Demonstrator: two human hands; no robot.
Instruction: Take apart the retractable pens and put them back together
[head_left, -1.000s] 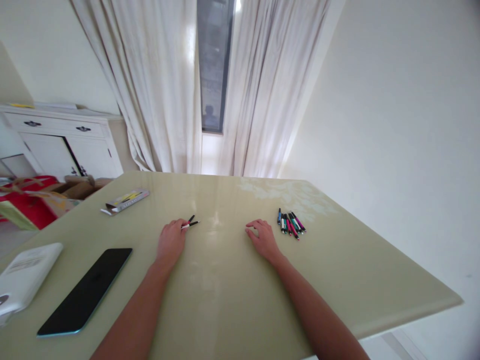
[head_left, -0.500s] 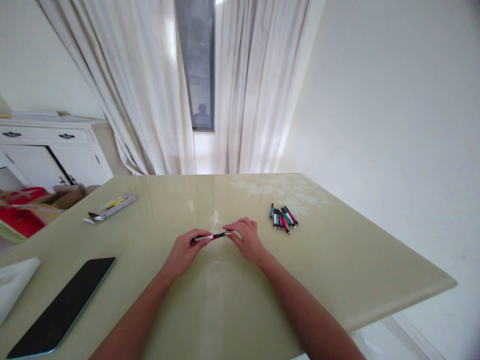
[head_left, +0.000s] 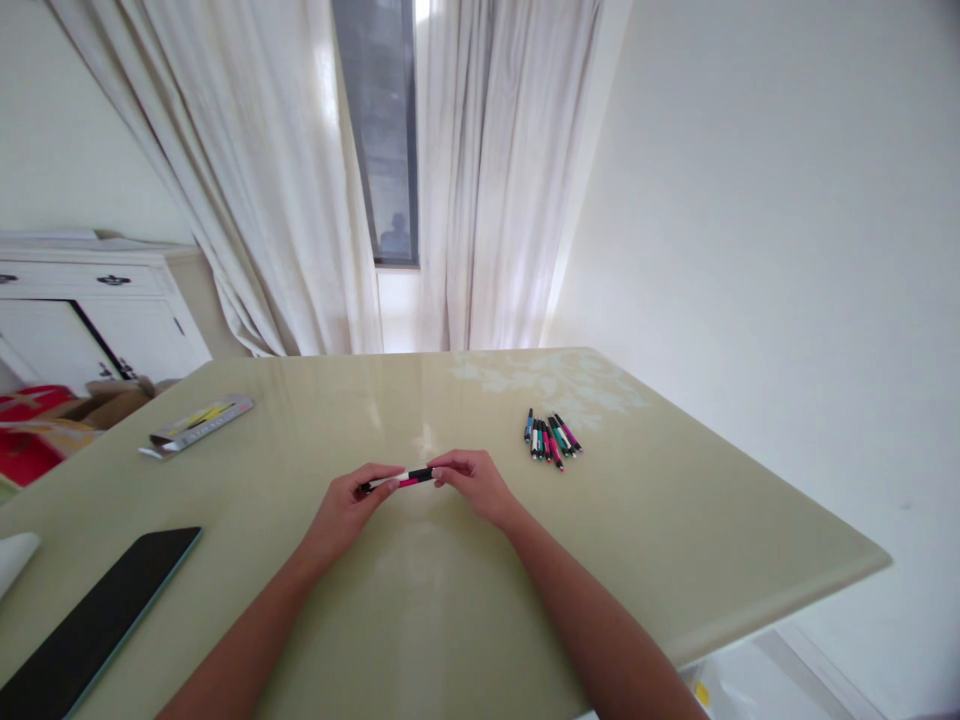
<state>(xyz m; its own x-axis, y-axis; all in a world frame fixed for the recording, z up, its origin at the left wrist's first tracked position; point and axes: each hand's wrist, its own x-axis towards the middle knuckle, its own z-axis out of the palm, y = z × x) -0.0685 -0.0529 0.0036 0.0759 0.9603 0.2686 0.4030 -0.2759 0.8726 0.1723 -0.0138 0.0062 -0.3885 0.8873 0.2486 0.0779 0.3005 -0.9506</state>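
Note:
Just above the table, two pens [head_left: 415, 477], one with a white barrel and one with a pink barrel, lie side by side between my hands. My left hand [head_left: 346, 512] pinches their left end, its fingertips covering part of the barrels. Thumb and fingers of my right hand [head_left: 480, 487] close on the black right end. To the right of my hands a loose group of several pens [head_left: 551, 437] rests on the table, in blue, white, green, pink and purple with black parts.
An opened grey and yellow carton [head_left: 201, 424] lies at the table's left. Nearer on that side are a dark tablet-like slab [head_left: 105, 615] and a white item [head_left: 13, 558] at the picture's edge. Curtains [head_left: 300, 180] and a wall bound the table [head_left: 675, 520].
My right hand's fingers have drawn in around the pens' right end, and the pink barrel shows more now. The view has turned slightly to the right.

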